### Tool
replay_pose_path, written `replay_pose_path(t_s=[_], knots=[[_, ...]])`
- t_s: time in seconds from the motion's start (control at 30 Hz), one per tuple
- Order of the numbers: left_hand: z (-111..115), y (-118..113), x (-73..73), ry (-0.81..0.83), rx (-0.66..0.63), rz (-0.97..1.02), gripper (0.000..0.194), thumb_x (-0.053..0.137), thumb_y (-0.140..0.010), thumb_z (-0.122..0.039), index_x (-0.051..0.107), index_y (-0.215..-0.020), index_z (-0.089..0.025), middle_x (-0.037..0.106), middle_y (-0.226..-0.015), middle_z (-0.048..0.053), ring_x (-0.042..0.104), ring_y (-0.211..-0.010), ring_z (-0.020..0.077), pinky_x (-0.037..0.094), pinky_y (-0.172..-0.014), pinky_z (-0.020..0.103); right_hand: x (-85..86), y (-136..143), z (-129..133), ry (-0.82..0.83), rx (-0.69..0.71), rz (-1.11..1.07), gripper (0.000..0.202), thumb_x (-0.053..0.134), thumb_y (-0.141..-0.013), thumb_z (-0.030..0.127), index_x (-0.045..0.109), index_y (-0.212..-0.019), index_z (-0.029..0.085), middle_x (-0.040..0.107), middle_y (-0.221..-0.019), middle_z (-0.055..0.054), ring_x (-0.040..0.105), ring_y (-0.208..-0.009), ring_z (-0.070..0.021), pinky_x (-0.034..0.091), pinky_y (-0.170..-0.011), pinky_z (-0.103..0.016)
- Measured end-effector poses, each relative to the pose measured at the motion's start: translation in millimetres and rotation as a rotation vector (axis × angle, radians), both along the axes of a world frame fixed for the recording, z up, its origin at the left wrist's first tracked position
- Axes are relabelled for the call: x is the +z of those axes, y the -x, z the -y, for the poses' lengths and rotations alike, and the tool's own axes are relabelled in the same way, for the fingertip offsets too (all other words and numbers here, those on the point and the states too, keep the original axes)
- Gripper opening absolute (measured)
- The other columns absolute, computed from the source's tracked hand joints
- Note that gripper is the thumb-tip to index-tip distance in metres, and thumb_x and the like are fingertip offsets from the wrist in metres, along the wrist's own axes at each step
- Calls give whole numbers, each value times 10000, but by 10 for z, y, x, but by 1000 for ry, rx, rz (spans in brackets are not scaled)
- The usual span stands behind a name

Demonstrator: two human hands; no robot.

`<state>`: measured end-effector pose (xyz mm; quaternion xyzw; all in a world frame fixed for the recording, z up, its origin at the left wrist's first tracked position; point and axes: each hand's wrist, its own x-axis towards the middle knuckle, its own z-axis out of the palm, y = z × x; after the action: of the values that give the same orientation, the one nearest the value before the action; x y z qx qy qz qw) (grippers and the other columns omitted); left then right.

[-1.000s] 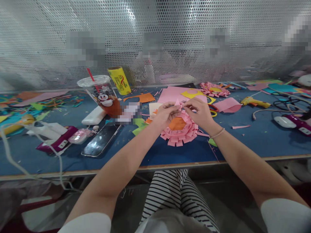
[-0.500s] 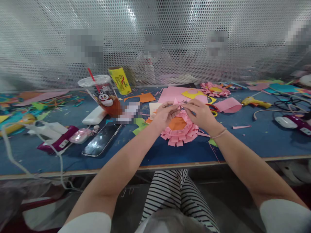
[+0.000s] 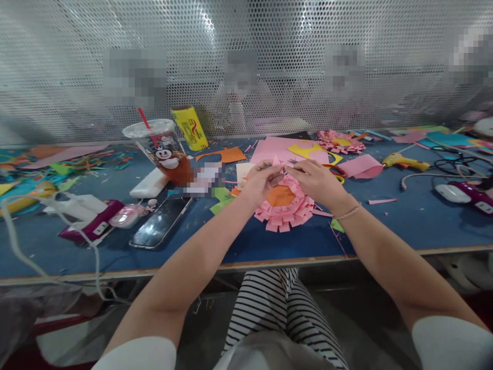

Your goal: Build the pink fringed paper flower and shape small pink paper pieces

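Note:
A small folded pink paper piece [image 3: 276, 162] is pinched in my left hand [image 3: 262, 181], above the far left edge of a pink paper flower. My right hand [image 3: 316, 181] is closed beside it, with its fingertips at the right edge of the same piece. Below both hands the pink flower [image 3: 283, 221], with an orange centre [image 3: 280, 196] and a fringed rim, lies on the blue table [image 3: 254, 246]. The hands cover part of its far side.
On the left are a drink cup [image 3: 165, 154], a yellow roll [image 3: 190, 128], a phone [image 3: 160, 223] and a purple power strip [image 3: 92, 221]. Behind the hands lies a pink sheet [image 3: 265, 149]. A yellow glue gun [image 3: 406, 162] and another flower [image 3: 341, 142] are at right.
My right hand's fingers have come closer together and lie flatter near the pink piece. The piece and my left hand have shifted very slightly left.

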<state>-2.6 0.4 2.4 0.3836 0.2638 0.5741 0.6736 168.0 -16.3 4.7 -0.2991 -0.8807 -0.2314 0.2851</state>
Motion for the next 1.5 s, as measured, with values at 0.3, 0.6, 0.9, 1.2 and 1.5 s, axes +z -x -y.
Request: replay_pose_path(t_s=[0.3,0.6,0.9,1.2,1.5], knots=[[-21,-1,-41,-54,-13,-112,240,713,-548,-137,538,-713,-145,621,-604,-28,584,-520,62,492,-559,180,15,-14,2,-16,35,-5,318,332,-881,117,557,-1096,178,547,-871,-78,495,-829,-180,460,-786,-334],[2,0,-12,-82,-53,-99,202,708,-562,-135,556,-693,-142,614,-599,-33,581,-525,59,499,-574,185,-30,-71,-111,57,133,-276,304,369,-879,159,590,-1064,254,541,-840,-49,502,-804,-163,454,-720,-306],[14,-3,12,-14,-38,-62,177,693,-578,-109,557,-685,-143,628,-614,-28,586,-527,56,509,-593,183,-18,-74,-92,-13,93,-134,306,349,-890,153,555,-1107,215,541,-848,-56,487,-790,-158,450,-726,-298],[26,-20,2,-8,-22,-104,157,677,-601,-102,561,-700,-137,624,-613,-14,589,-523,64,501,-586,191,84,-79,32,-17,8,71,339,307,-885,125,559,-1103,186,562,-852,-84,488,-813,-186,451,-746,-332],[1,-16,11,-34,-7,-144,200,711,-555,-150,544,-666,-145,589,-589,-34,539,-511,44,453,-550,179,-15,3,-90,142,101,-411,208,412,-849,150,602,-929,181,589,-814,-56,539,-761,-150,459,-701,-294]])
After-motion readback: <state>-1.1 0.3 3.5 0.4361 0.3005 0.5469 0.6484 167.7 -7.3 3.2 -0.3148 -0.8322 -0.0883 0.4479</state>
